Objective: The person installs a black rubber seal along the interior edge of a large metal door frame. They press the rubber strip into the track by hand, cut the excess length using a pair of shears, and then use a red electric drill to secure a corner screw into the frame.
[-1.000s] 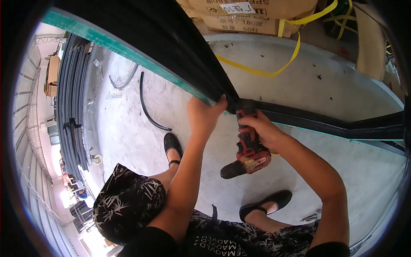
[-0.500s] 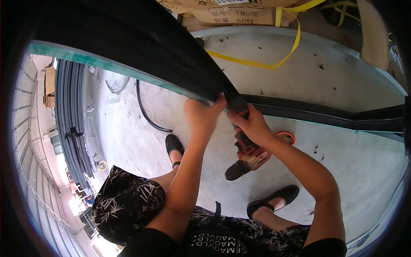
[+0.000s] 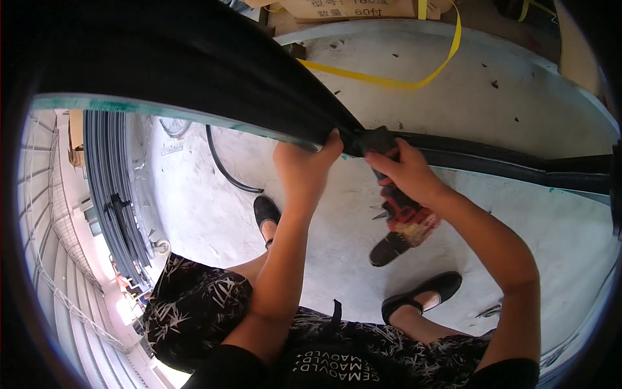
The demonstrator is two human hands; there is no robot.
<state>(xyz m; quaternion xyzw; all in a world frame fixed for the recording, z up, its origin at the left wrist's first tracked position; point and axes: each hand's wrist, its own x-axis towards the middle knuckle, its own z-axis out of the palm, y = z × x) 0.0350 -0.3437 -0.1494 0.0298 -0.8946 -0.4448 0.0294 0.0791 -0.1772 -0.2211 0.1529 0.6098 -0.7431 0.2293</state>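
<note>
My left hand [image 3: 303, 167] is closed round the near edge of a long black frame profile [image 3: 214, 71], close to its corner, with the thumb on top. A pale strip with green marks runs along that edge. In my right hand [image 3: 413, 174] is a red and black cordless drill [image 3: 409, 223], gripped near its battery end. The drill hangs with its chuck pointing down toward me, and its battery base is up beside the frame corner. Whether the base touches the frame, I cannot tell. A second black profile [image 3: 479, 155] runs off to the right from the corner.
Cardboard boxes [image 3: 363, 9] and a yellow strap [image 3: 389, 83] lie beyond the frame. A bundle of long dark profiles [image 3: 110, 175] is at the left, with a loose black strip [image 3: 223, 172] on the pale floor. My feet stand below the frame.
My right hand has moved right and slightly up with the drill. The left hand keeps its hold on the frame. The view has shifted a little, and an orange ring near the drill no longer shows.
</note>
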